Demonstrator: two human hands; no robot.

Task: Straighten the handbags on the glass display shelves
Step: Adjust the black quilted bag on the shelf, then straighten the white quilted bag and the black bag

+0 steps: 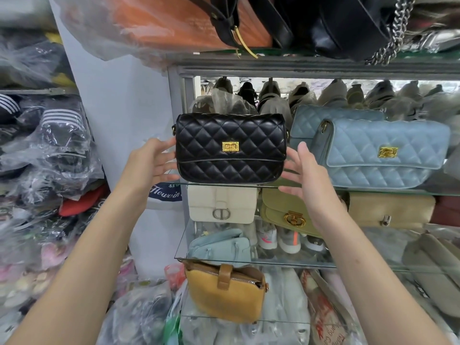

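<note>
Step in hand, by judgement: squaring up black quilted handbag (230, 148) on glass shelf (373, 191). To do well: press evenly from both ends, keep base flat on glass, gold clasp facing front, front edge parallel with shelf rim. Avoid nudging toward blue quilted handbag (383, 153), just beyond right hand and looking slightly askew. Left hand (151, 160) released, fingers spread, tips at bag's left end; contact unclear. Right hand (306, 175) likewise released, fingers straight, just beside bag's lower right corner, grasping nothing. Black bag directly between both hands, upright. White bag (221, 207) and olive bag (281, 210) on shelf below hands.
</note>
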